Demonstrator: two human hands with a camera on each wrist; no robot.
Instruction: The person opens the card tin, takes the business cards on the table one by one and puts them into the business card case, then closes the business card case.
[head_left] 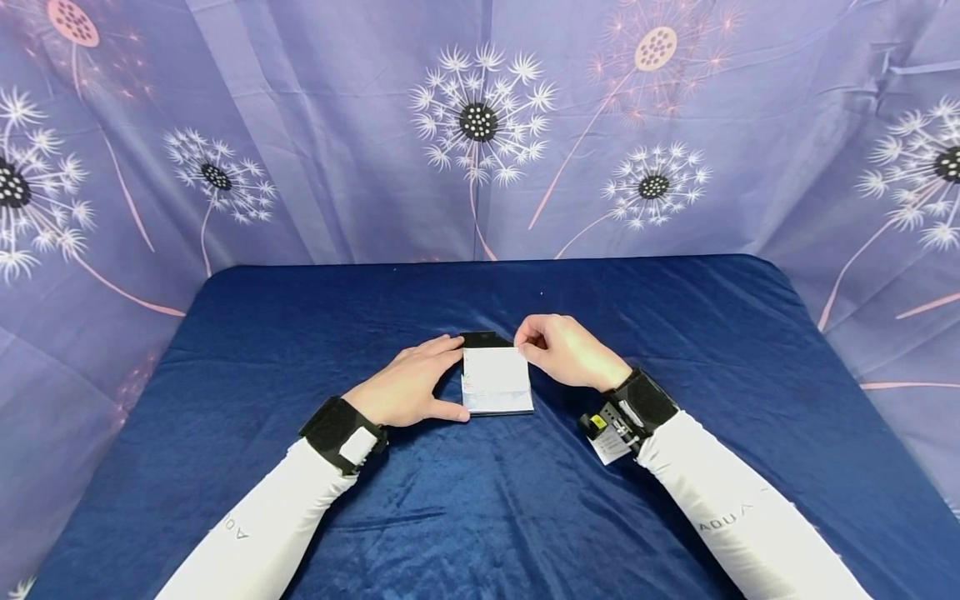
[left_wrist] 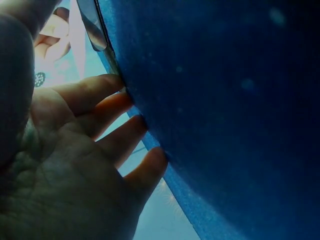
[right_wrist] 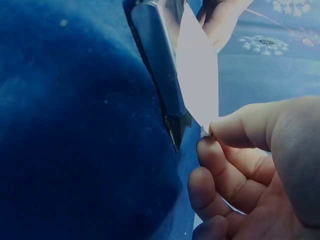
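A thin white sheet (head_left: 495, 368) lies over a small, flat, dark-edged square object whose kind I cannot tell. The object's glossy side (right_wrist: 159, 62) shows in the right wrist view, with the sheet standing tilted away from it. My right hand (head_left: 567, 348) pinches the sheet's far right corner between thumb and index finger. At the object's left side is my left hand (head_left: 411, 383), fingers spread and fairly straight, the thumb at the near left corner and the index finger by the far left one. A black flap (head_left: 483, 339) sticks out behind the sheet.
A dark blue cloth (head_left: 420, 517) covers the table, with soft wrinkles at the front. Behind it hangs a purple curtain (head_left: 337, 125) with dandelion prints. Both wrists wear black straps, and a small device (head_left: 609, 429) hangs at the right one.
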